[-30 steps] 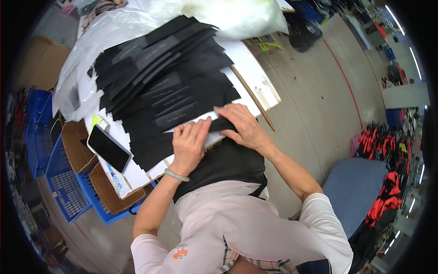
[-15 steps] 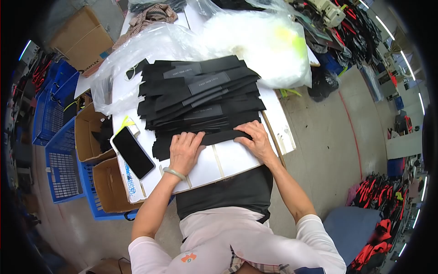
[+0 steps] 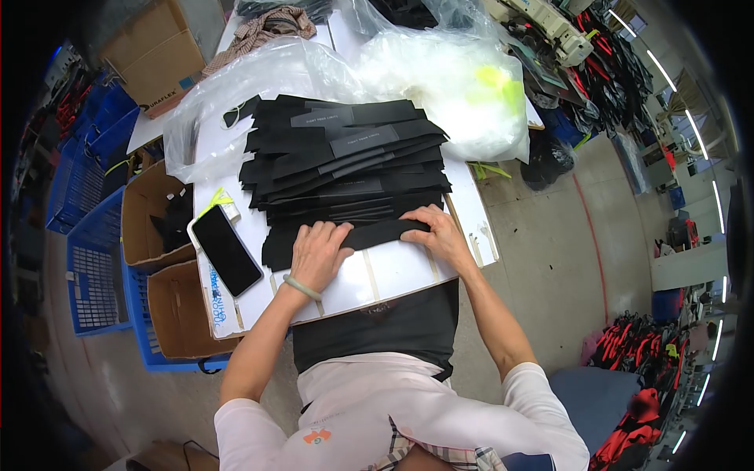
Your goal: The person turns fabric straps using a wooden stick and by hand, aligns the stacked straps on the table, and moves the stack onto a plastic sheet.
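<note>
A spread pile of black fabric strips (image 3: 345, 165), some with grey printed labels, covers the middle of a white board (image 3: 385, 275). My left hand (image 3: 316, 253) lies flat on the nearest black strip (image 3: 377, 233) at its left end. My right hand (image 3: 440, 233) presses down the same strip's right end. The strip lies along the front edge of the pile. A green bangle sits on my left wrist. A black cloth hangs from the board's near edge over my lap.
A black phone (image 3: 226, 250) lies on the board's left side. Clear plastic bags (image 3: 440, 74) bulge behind the pile. Open cardboard boxes (image 3: 157, 228) and blue crates (image 3: 90, 267) stand at the left. A wooden stick (image 3: 463, 220) lies at the board's right edge; concrete floor beyond.
The view has swung so the board lies squarer in front of me. Both hands stayed on the nearest strip, and my right hand has slid slightly along it.
</note>
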`<move>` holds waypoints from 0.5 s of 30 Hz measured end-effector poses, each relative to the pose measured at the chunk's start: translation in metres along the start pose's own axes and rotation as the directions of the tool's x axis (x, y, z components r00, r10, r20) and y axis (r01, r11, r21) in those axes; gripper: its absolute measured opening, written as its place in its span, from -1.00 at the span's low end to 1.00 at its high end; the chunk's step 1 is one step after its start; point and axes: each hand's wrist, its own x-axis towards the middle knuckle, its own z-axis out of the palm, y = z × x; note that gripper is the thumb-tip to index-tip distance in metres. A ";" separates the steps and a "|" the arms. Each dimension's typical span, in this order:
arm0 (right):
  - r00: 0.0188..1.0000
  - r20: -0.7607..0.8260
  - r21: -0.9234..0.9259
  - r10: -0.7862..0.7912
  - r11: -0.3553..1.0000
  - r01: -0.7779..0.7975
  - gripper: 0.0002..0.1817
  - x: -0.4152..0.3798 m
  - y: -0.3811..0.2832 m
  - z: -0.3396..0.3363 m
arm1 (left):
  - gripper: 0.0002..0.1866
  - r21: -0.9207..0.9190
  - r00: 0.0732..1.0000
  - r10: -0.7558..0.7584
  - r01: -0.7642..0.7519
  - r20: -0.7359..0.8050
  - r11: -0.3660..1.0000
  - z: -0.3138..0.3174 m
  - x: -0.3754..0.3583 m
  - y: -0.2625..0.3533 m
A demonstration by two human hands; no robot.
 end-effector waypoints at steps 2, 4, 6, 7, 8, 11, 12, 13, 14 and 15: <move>1.000 -0.014 0.011 -0.020 1.000 0.020 -0.65 -0.011 0.001 0.001 | -0.53 -0.007 1.000 -0.004 0.004 0.014 1.000 -0.003 -0.010 0.009; 1.000 -0.002 0.027 0.030 0.999 -0.030 -0.64 -0.018 0.003 -0.001 | -0.50 -0.009 1.000 -0.003 0.003 -0.001 1.000 -0.005 -0.016 0.015; 0.988 0.043 0.050 0.147 0.988 -0.150 -0.63 -0.024 0.004 -0.005 | -0.49 0.003 1.000 -0.030 0.030 -0.003 1.000 -0.008 -0.023 0.016; 0.992 0.044 0.055 0.121 0.991 -0.123 -0.63 -0.027 0.005 -0.006 | -0.49 0.005 0.999 -0.048 0.048 0.002 0.999 -0.010 -0.027 0.016; 0.995 0.045 0.061 0.093 0.993 -0.096 -0.63 -0.030 0.007 -0.007 | -0.50 0.009 0.998 -0.066 0.066 0.007 0.998 -0.013 -0.030 0.016; 0.995 0.062 0.085 0.078 0.993 -0.083 -0.62 -0.037 0.008 -0.010 | -0.52 -0.038 0.996 -0.080 0.082 0.046 0.996 -0.019 -0.037 0.018; 0.994 0.067 0.094 0.084 0.992 -0.090 -0.61 -0.040 0.007 -0.010 | -0.53 -0.054 0.995 -0.080 0.083 0.054 0.995 -0.020 -0.038 0.018; 0.998 0.028 0.128 0.051 0.990 -0.054 -0.59 -0.043 0.008 -0.008 | -0.53 -0.074 0.994 -0.085 0.089 0.062 0.993 -0.023 -0.037 0.018; 0.997 0.026 0.136 0.069 0.988 -0.071 -0.60 -0.046 0.007 -0.009 | -0.54 -0.064 0.992 -0.101 0.105 0.073 0.992 -0.026 -0.037 0.018; 0.997 0.030 0.145 0.072 0.987 -0.076 -0.60 -0.048 0.007 -0.010 | -0.54 -0.068 0.992 -0.108 0.113 0.068 0.991 -0.028 -0.038 0.018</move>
